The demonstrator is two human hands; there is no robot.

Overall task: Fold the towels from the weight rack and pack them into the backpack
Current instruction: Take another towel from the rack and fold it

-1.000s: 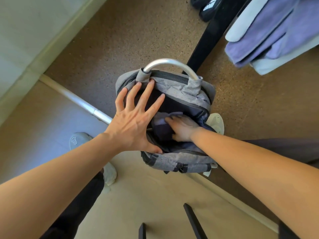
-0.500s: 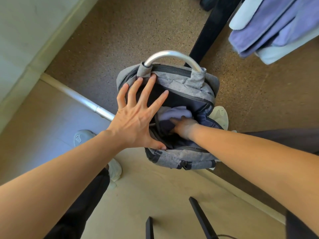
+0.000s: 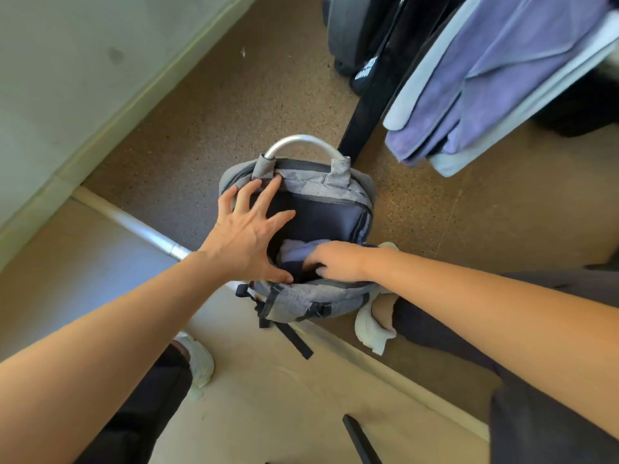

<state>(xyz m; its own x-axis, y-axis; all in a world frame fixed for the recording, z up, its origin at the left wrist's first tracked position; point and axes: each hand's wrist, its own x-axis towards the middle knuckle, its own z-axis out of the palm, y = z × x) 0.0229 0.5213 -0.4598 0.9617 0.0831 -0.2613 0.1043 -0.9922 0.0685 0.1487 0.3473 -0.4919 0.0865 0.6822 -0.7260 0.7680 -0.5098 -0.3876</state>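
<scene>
A grey backpack with a silver handle stands open on the floor between my feet. My left hand is splayed across the left side of its opening, fingers on the far rim and thumb on the near rim. My right hand reaches into the opening from the right, with its fingers curled down on a folded lavender towel lying inside. Several more lavender and pale blue towels hang on the rack at the upper right.
The rack's black post stands just behind the backpack, with a dark weight plate beyond it. A silver bar lies on the floor at the left. My white shoes flank the bag. A black leg shows at the bottom.
My right hand has risen from deep in the bag toward the near rim, and more of the dark lining shows. My left hand keeps spreading the opening. The view has shifted toward the rack.
</scene>
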